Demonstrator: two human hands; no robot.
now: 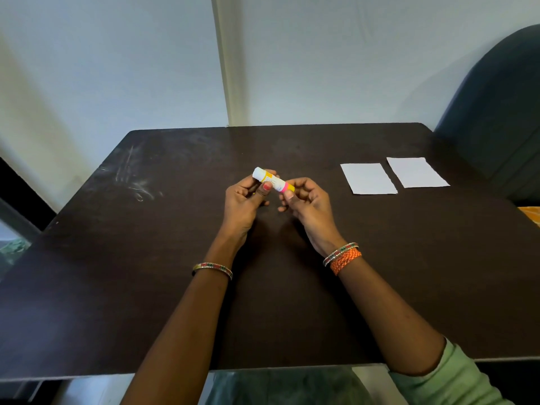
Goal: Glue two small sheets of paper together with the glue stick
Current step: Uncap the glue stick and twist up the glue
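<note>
A glue stick (272, 179) with a white cap, yellow body and pink band is held level above the middle of the dark table (175, 273). My left hand (245, 203) grips its capped end. My right hand (306, 204) pinches the pink end between thumb and fingers. Two small white paper sheets lie flat side by side at the far right: the nearer sheet (368, 178) and the farther sheet (416, 172). Neither hand touches them.
A dark padded chair back (496, 112) stands at the table's right far corner. A pale wall runs behind the table. White scuff marks (134, 182) show on the table's left part. An orange item (531, 214) peeks in at the right edge.
</note>
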